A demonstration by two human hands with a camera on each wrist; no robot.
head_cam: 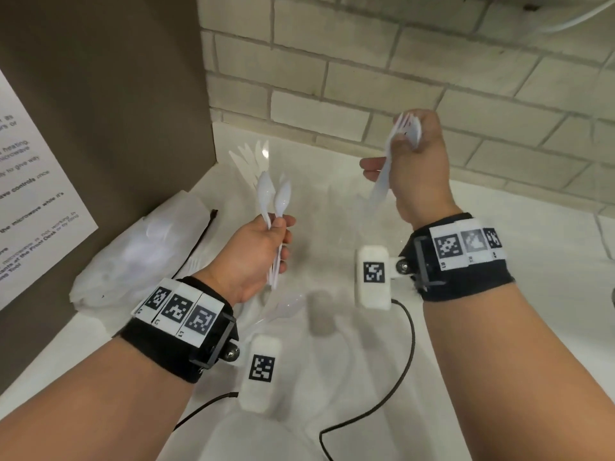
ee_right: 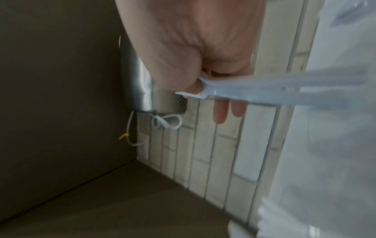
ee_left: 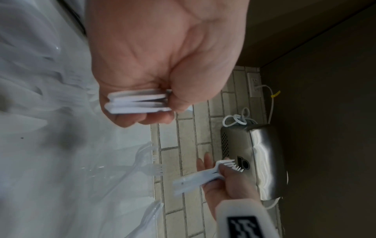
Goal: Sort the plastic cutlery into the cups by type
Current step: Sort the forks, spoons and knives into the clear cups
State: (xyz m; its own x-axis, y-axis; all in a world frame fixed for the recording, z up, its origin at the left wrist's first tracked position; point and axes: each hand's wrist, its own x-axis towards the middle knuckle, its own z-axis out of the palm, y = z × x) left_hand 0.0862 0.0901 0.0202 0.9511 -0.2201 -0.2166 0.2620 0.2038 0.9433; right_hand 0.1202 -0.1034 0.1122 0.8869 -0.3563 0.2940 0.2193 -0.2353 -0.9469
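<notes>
With the left hand (head_cam: 256, 251) clenched round spoons (head_cam: 274, 197) and the right hand (head_cam: 416, 168) round forks (head_cam: 404, 134), each bunch should drop handles-first into its own cup, though no cup shows clearly.

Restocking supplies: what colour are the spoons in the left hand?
White; the spoons in the left hand show best in the head view.

Wall notice (head_cam: 40, 194) – partly legible: "microwave", "controls", "Front Desk", wrist tags – codes only
</notes>
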